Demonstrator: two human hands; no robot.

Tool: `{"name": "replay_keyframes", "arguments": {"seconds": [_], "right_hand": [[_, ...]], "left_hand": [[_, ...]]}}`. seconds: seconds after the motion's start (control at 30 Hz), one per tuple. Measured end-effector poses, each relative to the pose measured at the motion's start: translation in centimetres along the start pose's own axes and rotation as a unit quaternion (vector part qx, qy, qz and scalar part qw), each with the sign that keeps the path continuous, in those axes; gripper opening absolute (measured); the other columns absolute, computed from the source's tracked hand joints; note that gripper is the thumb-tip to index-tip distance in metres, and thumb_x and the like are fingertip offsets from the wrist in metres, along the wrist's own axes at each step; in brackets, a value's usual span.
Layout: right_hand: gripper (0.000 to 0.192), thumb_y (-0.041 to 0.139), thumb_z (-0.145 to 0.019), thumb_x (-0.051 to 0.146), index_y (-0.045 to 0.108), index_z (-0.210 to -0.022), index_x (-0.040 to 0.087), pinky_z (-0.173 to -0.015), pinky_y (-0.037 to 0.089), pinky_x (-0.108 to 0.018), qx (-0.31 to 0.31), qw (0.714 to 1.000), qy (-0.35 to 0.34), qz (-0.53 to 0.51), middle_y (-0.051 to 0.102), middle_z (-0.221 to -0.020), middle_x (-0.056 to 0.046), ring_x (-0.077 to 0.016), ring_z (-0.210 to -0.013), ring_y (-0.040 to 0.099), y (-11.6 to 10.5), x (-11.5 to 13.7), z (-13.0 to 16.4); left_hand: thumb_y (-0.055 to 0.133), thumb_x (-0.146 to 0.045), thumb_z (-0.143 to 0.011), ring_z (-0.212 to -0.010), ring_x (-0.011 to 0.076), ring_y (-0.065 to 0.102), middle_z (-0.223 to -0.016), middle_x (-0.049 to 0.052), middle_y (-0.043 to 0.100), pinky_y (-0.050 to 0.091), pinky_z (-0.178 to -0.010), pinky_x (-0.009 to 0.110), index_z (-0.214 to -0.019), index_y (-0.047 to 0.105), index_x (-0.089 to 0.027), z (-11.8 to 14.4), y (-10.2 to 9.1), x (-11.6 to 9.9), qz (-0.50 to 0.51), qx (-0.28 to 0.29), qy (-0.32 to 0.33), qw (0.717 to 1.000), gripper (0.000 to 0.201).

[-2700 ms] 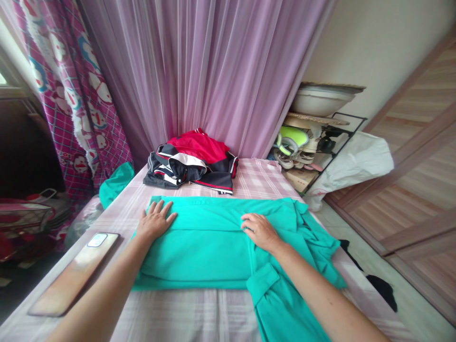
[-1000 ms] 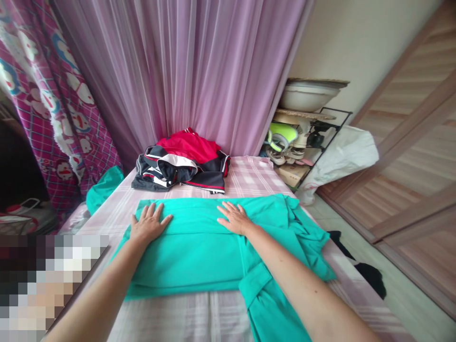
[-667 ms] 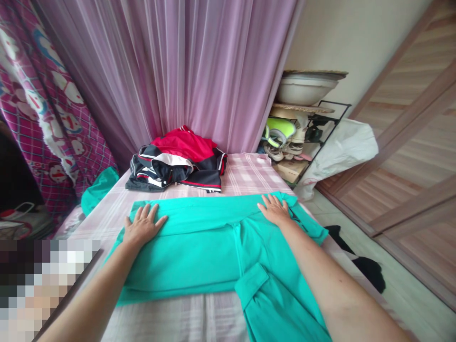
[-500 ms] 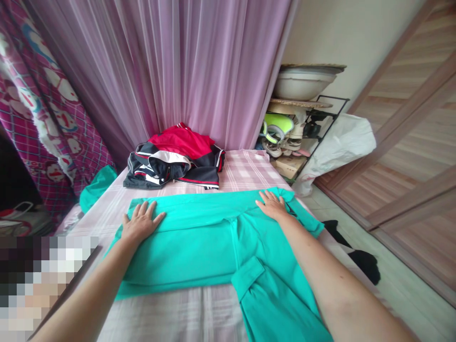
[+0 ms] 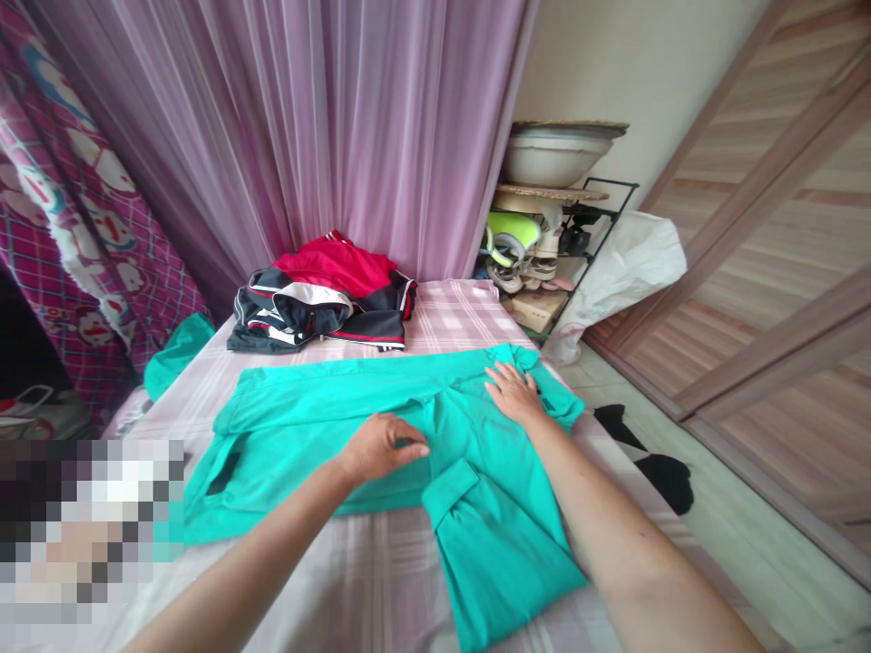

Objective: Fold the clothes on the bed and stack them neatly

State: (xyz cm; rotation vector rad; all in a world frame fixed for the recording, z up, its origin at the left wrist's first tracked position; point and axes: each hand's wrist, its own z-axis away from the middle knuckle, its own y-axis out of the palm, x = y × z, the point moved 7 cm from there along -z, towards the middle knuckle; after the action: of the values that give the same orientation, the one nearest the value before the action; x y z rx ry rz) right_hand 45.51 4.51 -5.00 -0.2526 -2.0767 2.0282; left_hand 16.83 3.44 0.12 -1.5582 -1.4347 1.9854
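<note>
Left hand [image 5: 385, 448], grip half-open, overlies teal garment [image 5: 299, 435]; right hand [image 5: 512, 394], spread flat at garment's two o'clock, could crease it by dragging.

On the pinkish plaid cloth [image 5: 455, 313], a teal garment [image 5: 292, 435], and beyond it a red and black clothes heap [image 5: 340, 272].

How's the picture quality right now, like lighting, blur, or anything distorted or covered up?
Head view: light is soft on the teal garment, without harsh glare; the left hand and right hand show no heavy blur. Head view: the wooden doors slant, probably wide-angle distortion. Head view: coarse pixel blocks mask the lower left, and the far left edge is dark.
</note>
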Motion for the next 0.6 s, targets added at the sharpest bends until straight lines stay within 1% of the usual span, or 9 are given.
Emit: {"name": "replay_keyframes", "arguments": {"seconds": [0.03,0.1,0.2,0.27,0.33,0.37,0.43,0.53,0.6], "right_hand": [[0.051,0.028,-0.1,0.043,0.042,-0.148,0.031,-0.118,0.02,-0.056,0.001,1.0,0.0,-0.001,0.031,-0.161,-0.002,-0.023,-0.148,0.023,0.0,0.0,0.0],[0.051,0.027,-0.1,0.043,0.041,-0.149,0.031,-0.117,0.02,-0.056,0.002,1.0,0.0,-0.003,0.031,-0.161,-0.001,-0.0229,-0.148,0.023,-0.1,0.0,-0.1],[0.051,0.028,-0.1,0.043,0.042,-0.148,0.031,-0.118,0.018,-0.056,0.002,1.0,0.006,-0.02,0.03,-0.161,-0.001,-0.0222,-0.148,0.022,0.0,-0.2,-0.2],[0.051,0.03,-0.1,0.044,0.043,-0.148,0.031,-0.119,0.015,-0.055,0.006,0.999,0.012,-0.046,0.03,-0.161,-0.001,-0.0217,-0.148,0.021,0.2,-0.4,-0.4],[0.05,0.029,-0.1,0.044,0.045,-0.146,0.032,-0.12,0.013,-0.055,0.017,0.996,0.021,-0.083,0.031,-0.161,0.0,-0.0215,-0.149,0.02,0.3,-0.8,-0.7],[0.05,0.028,-0.1,0.043,0.047,-0.145,0.031,-0.12,0.014,-0.054,0.022,0.994,0.025,-0.1,0.032,-0.16,0.0,-0.0214,-0.149,0.021,0.3,-1.0,-0.9],[0.051,0.022,-0.101,0.04,0.05,-0.144,0.03,-0.12,0.017,-0.053,0.03,0.991,0.027,-0.125,0.036,-0.158,-0.001,-0.0215,-0.148,0.025,0.2,-1.4,-1.3],[0.059,0.011,-0.102,0.038,0.056,-0.14,0.028,-0.117,0.025,-0.049,0.032,0.989,0.014,-0.145,0.042,-0.155,-0.002,-0.0223,-0.144,0.033,-0.2,-2.0,-1.7],[0.069,0.0,-0.101,0.038,0.058,-0.138,0.025,-0.115,0.031,-0.045,0.027,0.985,0.0,-0.168,0.046,-0.152,-0.002,-0.0219,-0.142,0.038,-0.5,-2.3,-1.7]], "left_hand": [[0.058,-0.055,-0.087,-0.089,0.0188,0.068,-0.093,0.002,0.078,0.044,-0.088,0.03,-0.09,0.077,-0.025,-0.2,1.3,-1.3,0.016,0.038,0.018,0.999,0.035],[0.067,-0.056,-0.08,-0.089,0.0195,0.067,-0.089,0.001,0.077,0.04,-0.094,0.033,-0.084,0.076,-0.025,-0.4,3.1,-2.7,0.025,0.084,0.022,0.996,0.032],[0.074,-0.048,-0.075,-0.09,0.0196,0.065,-0.087,0.0,0.074,0.035,-0.101,0.039,-0.079,0.073,-0.022,-0.5,4.5,-2.7,0.043,0.115,-0.026,0.992,0.026],[0.071,-0.045,-0.077,-0.087,0.0177,0.062,-0.083,-0.001,0.07,0.039,-0.095,0.037,-0.078,0.069,-0.02,-0.4,4.4,-2.5,0.103,0.126,-0.054,0.985,0.025],[0.066,-0.05,-0.079,-0.082,0.0155,0.059,-0.079,-0.002,0.064,0.044,-0.084,0.032,-0.08,0.064,-0.019,-0.1,3.2,-2.2,0.199,0.122,-0.077,0.969,0.031],[0.065,-0.053,-0.078,-0.08,0.0146,0.057,-0.078,-0.003,0.062,0.045,-0.08,0.031,-0.083,0.062,-0.019,0.2,1.9,-2.0,0.248,0.109,-0.09,0.958,0.034],[0.066,-0.058,-0.075,-0.079,0.0134,0.055,-0.079,-0.004,0.059,0.046,-0.076,0.029,-0.091,0.06,-0.021,1.2,-1.8,-1.2,0.318,0.063,-0.12,0.938,0.041],[0.068,-0.058,-0.071,-0.081,0.015,0.056,-0.08,-0.003,0.058,0.049,-0.076,0.03,-0.095,0.06,-0.022,4.1,-10.0,1.5,0.323,-0.085,-0.167,0.928,0.044],[0.066,-0.059,-0.071,-0.082,0.0178,0.057,-0.079,-0.002,0.059,0.05,-0.076,0.033,-0.096,0.062,-0.021,6.6,-15.3,4.1,0.297,-0.188,-0.191,0.917,0.046]]}}
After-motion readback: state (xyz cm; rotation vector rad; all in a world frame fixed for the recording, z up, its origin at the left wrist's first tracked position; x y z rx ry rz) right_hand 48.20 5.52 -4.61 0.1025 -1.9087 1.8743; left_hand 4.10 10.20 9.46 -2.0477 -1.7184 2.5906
